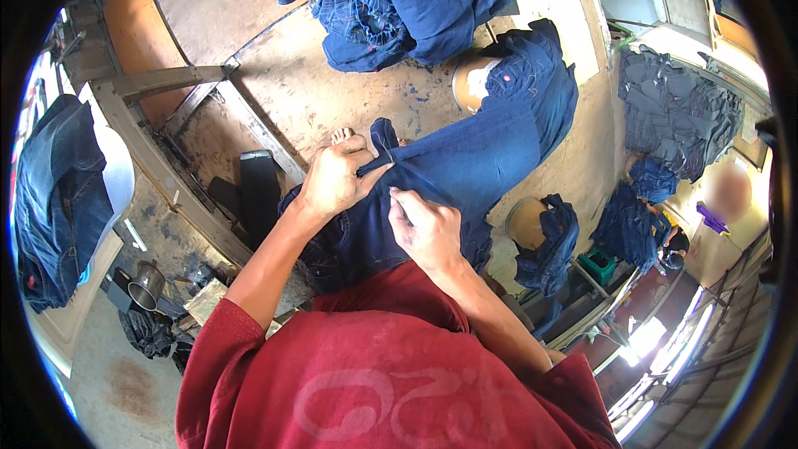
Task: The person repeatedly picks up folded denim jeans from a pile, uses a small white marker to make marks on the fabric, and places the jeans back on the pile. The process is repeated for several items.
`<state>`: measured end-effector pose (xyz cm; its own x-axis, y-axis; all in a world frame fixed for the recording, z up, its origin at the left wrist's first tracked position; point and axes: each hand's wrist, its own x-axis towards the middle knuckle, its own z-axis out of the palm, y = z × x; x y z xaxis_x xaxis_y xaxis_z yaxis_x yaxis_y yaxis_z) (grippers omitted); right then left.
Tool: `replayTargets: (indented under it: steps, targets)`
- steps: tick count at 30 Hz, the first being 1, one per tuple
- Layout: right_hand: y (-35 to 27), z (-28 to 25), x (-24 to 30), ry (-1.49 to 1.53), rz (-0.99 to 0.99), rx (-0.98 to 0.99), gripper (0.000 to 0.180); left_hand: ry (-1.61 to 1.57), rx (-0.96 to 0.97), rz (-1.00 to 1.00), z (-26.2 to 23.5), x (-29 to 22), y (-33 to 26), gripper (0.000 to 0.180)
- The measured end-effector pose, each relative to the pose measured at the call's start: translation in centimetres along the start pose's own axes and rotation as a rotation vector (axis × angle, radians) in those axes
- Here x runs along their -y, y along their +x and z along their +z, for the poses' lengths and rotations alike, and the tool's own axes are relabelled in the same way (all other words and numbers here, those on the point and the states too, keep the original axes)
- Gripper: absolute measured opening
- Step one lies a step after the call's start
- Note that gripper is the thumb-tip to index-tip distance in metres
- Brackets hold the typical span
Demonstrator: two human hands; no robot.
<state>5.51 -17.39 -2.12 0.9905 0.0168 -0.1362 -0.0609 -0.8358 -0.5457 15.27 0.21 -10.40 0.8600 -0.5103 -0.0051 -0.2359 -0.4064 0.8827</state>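
A pair of dark blue jeans (474,158) lies over my lap and stretches to the upper right, toward a heap of denim. With my left hand (337,176) I pinch a narrow edge of the jeans between thumb and fingers, and a small flap sticks up beyond the fingertips. Close below and to the right, my right hand (426,229) is curled in over the denim, its thumb and forefinger drawn together. Anything small inside that pinch is hidden from view.
A big pile of blue jeans (424,8) sits ahead. Grey garments (677,108) are heaped at the right, near a person in the background. More jeans (62,191) hang over a white surface at far left. A wooden frame (174,183) stands beside my left arm.
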Motion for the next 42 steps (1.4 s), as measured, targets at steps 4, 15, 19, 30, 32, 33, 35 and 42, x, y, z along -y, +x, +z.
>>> replayTargets:
  steps: [4, 15, 19, 30, 32, 33, 35, 42]
  targets:
    - [0.0, -0.1, 0.2, -0.125, -0.010, 0.088, 0.010, 0.027, 0.053, -0.023, 0.0, -0.1, 0.0, 0.024]
    - [0.5, -0.8, 0.0, -0.066, 0.037, 0.101, 0.005, 0.064, 0.018, -0.001, 0.1, -0.2, -0.2, 0.025]
    - [0.3, -1.0, 0.0, -0.090, 0.080, 0.157, 0.005, 0.067, 0.012, 0.016, 0.1, -0.1, -0.1, 0.025]
    - [0.1, -1.7, -0.4, 0.026, 0.122, 0.170, 0.009, 0.061, 0.020, 0.003, 0.0, -0.1, -0.2, 0.025]
    - [-0.4, -1.5, -0.5, 0.116, 0.133, 0.114, 0.009, 0.073, -0.005, 0.013, 0.1, 0.0, -0.1, 0.025]
    - [-0.7, -1.2, -0.4, 0.132, 0.086, 0.054, 0.008, 0.074, -0.012, 0.019, 0.1, 0.0, -0.1, 0.025]
    - [-1.4, -0.7, -0.3, 0.073, 0.068, 0.018, 0.011, 0.071, -0.015, 0.027, 0.2, 0.0, -0.2, 0.026]
    - [-2.4, -0.8, -0.2, -0.056, 0.051, 0.108, 0.011, 0.085, -0.040, 0.029, 0.4, -0.2, -0.2, 0.024]
